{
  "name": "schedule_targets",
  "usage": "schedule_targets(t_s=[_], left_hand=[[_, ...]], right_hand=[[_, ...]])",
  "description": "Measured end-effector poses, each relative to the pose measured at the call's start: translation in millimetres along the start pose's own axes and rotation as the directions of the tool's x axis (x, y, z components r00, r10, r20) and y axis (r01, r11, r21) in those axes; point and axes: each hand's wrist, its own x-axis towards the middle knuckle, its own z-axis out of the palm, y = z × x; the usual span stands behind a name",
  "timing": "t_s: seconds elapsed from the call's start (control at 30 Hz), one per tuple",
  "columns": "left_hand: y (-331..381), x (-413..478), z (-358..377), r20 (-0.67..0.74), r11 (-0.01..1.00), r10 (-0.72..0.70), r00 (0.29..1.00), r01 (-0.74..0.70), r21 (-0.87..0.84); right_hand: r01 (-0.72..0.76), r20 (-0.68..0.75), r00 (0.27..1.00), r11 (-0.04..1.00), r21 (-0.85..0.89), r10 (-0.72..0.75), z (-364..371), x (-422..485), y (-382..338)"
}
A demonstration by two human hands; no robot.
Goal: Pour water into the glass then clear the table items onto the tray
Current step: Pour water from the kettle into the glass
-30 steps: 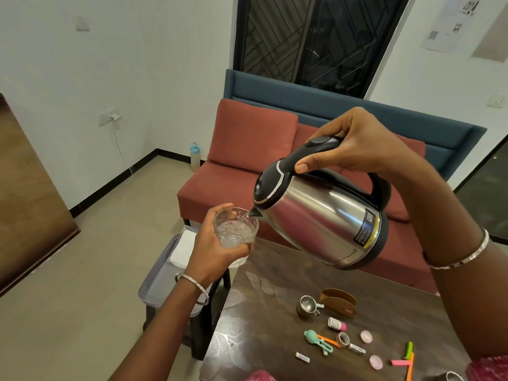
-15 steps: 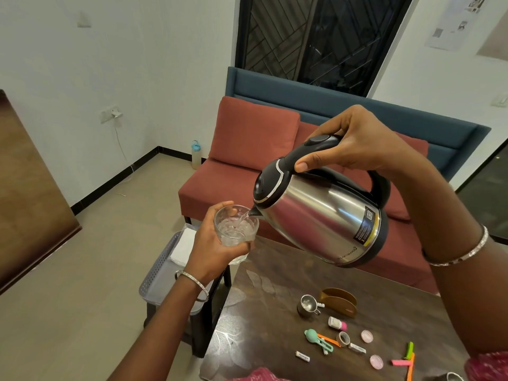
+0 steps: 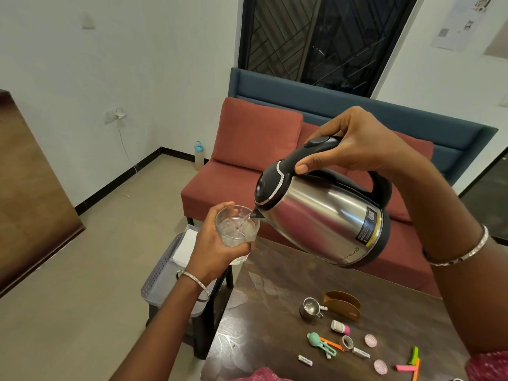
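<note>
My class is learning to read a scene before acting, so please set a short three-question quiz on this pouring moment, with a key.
1. True or false: the kettle stands on the table.
2. Which hand holds the glass? A. left B. right C. neither
3. Fill in: the grey tray lies to the table's ____ side.

Key
1. False: the right hand holds it tilted in the air, with the spout at the glass rim.
2. A: the left hand grips it.
3. Left.
</note>
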Motion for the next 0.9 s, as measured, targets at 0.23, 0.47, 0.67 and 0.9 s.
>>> schedule_targets(t_s=[0.23, 0.47, 0.67, 0.9], left_hand=[[0.3, 4.0, -1.7, 0.000, 1.000, 0.000, 1.000, 0.000, -0.002], [0.0, 4.2, -1.7, 0.001, 1.000, -0.005, 1.000, 0.005, 0.013], [0.7, 3.7, 0.8, 0.003, 1.000, -0.004, 1.000, 0.004, -0.011], [-1.3, 5.1, 2.9, 0.006, 1.000, -0.010, 1.000, 0.010, -0.009]], right_hand=[[-0.019, 0.009, 1.000, 1.000, 0.000, 0.019, -1.8, 1.8, 0.9], [-0.033, 0.024, 0.999, 0.999, -0.004, 0.033, -3.4, 3.1, 1.3], [-0.033, 0.030, 0.999, 0.999, -0.005, 0.033, -4.3, 4.2, 2.4], [-0.042, 0.032, 0.999, 0.999, 0.003, 0.042, -5.7, 3.9, 2.9]])
